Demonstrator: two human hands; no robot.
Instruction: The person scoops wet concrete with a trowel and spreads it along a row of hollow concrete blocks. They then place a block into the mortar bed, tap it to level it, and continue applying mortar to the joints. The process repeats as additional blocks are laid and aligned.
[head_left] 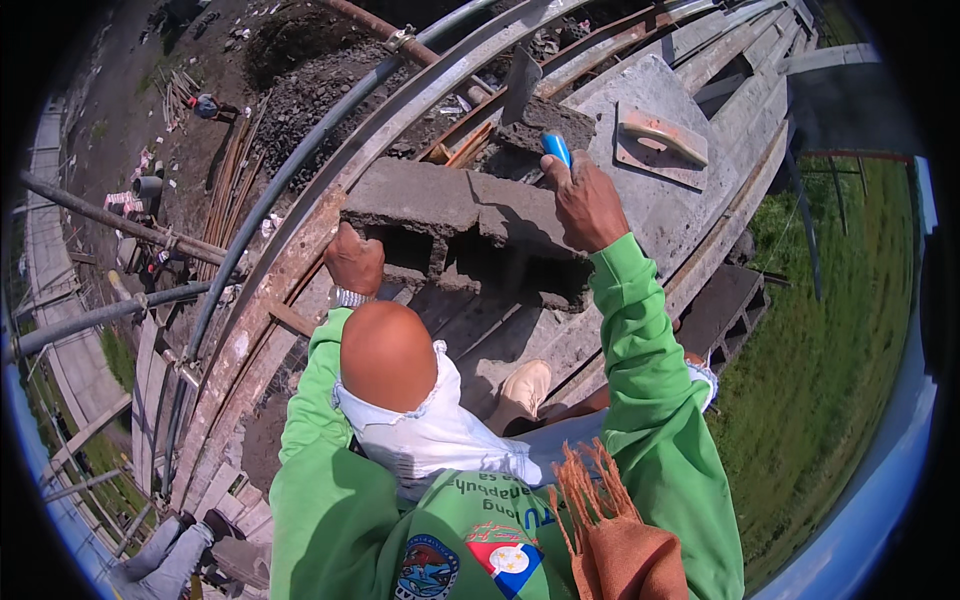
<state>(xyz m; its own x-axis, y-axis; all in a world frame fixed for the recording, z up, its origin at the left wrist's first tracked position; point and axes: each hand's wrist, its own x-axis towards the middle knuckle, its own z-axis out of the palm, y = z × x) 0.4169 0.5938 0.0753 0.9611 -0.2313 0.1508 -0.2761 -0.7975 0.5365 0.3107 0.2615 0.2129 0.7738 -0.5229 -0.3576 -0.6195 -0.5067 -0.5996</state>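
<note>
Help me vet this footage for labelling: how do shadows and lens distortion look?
Head view: hard sunlight throws a dark shadow over part of the concrete block, whose hollows fall nearly black; the metal rail bows, and black fills the corners.

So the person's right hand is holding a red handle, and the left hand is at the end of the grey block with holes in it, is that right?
Not quite: the handle in the right hand is blue, not red, as the head view shows. The left hand is indeed at the end of the grey block with holes in it.
</note>
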